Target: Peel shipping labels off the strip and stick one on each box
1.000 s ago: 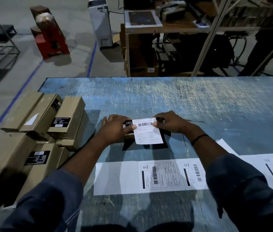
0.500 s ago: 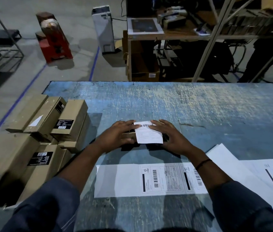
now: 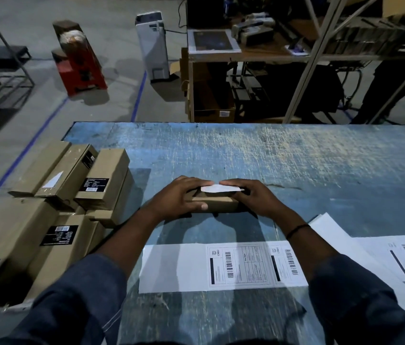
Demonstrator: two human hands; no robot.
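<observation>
Left hand (image 3: 178,198) and right hand (image 3: 255,199) both curled round small cardboard box (image 3: 217,204), fingertips on shipping label (image 3: 221,188) on top; label strip (image 3: 171,267) nearer.

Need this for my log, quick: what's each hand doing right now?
Left hand: grips the small box, thumb on its near face.
Right hand: grips the box's other end, touching the label.

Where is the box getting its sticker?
In the head view, the box sits on the table between the left hand and right hand, beyond the label strip.
</observation>
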